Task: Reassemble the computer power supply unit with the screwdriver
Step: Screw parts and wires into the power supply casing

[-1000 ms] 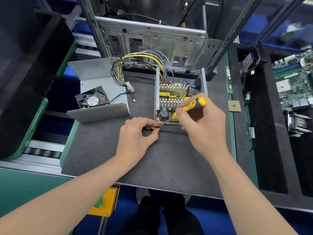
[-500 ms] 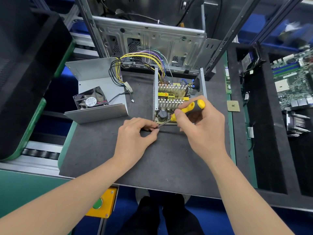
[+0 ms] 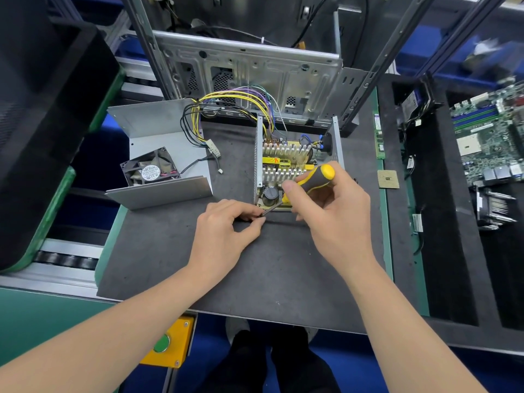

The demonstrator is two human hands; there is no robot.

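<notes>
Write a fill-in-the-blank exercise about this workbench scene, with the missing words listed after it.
1. The right hand grips a screwdriver whose handle is grey and ____.
2. The screwdriver's tip meets the fingertips of the ____ hand.
3. A black ____ lies in the detached metal cover, left of the open power supply.
4. The round button on the yellow box below the mat is ____.
Missing words: yellow; left; fan; green.

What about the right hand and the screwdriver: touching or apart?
Touching. The head view shows the right hand wrapped round the screwdriver handle, thumb pressed on its grey grip, yellow cap sticking out.
</notes>
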